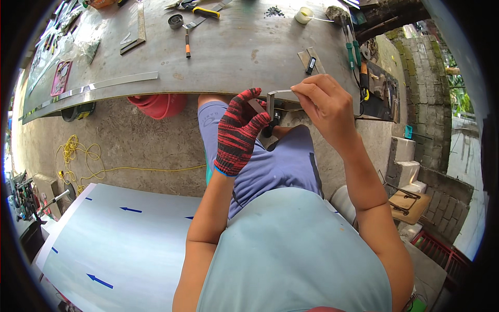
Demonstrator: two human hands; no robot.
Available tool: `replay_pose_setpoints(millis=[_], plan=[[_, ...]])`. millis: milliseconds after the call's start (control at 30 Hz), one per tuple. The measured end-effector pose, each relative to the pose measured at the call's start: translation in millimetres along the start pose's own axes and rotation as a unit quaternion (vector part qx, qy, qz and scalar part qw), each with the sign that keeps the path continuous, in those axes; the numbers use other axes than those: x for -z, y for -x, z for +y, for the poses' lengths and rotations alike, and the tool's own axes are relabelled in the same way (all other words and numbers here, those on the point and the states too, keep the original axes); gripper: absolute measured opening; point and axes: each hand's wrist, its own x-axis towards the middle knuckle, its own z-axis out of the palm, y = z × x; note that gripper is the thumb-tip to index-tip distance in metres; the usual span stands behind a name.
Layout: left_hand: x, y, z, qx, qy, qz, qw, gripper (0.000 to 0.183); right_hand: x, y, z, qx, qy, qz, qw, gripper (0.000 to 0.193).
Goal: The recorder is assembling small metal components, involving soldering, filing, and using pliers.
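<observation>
My left hand [236, 135], in a red and black knit glove, is closed around a dark brownish flat piece [255, 106] between its fingers and thumb. Beside the thumb stands a thin bent metal strip [271, 106], its upper part turning sideways to the right. The bare right hand [327, 104] pinches the far end of that strip between thumb and fingertips. Both hands are raised over my lap, just in front of the near edge of the metal-topped table [223, 67]. Whether the dark piece and the strip are joined, I cannot tell.
On the table lie a steel square [136, 36], an orange-handled tool [187, 46], a tape roll [175, 21], a long metal strip [112, 83] and a small cup [303, 15]. Green-handled tools [353, 54] hang at the right. A yellow cord [135, 168] crosses the floor.
</observation>
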Motion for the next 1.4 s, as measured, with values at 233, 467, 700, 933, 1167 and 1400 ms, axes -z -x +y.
replay_pose_setpoints(millis=[233,467,700,933,1167,1400], plan=[[3.4,-1.6,-1.8,-0.016,-0.013,-0.005,1.000,0.054,-3.1,4.2,-2.5,-0.019,-0.003,-0.017,1.000,0.015],[-1.7,-1.1,-15.5,-0.005,-0.007,0.018,1.000,0.052,-9.5,9.9,-15.4,-0.076,-0.030,-0.028,0.996,0.011],[-24.0,-0.2,-22.0,-0.033,0.012,0.107,0.994,0.045,-18.9,15.7,-29.0,-0.193,-0.140,-0.028,0.971,0.009],[-30.6,-3.7,-25.1,-0.086,0.014,0.139,0.986,0.046,-23.3,16.6,-37.9,-0.254,-0.271,-0.014,0.928,0.019],[-24.8,-2.6,-16.3,-0.082,0.010,0.137,0.987,0.053,-17.4,27.6,-27.2,-0.322,-0.459,-0.083,0.824,0.029],[-31.9,3.9,-1.3,-0.063,-0.015,0.136,0.989,0.051,-23.5,44.3,-38.5,-0.350,-0.552,-0.024,0.757,0.035]])
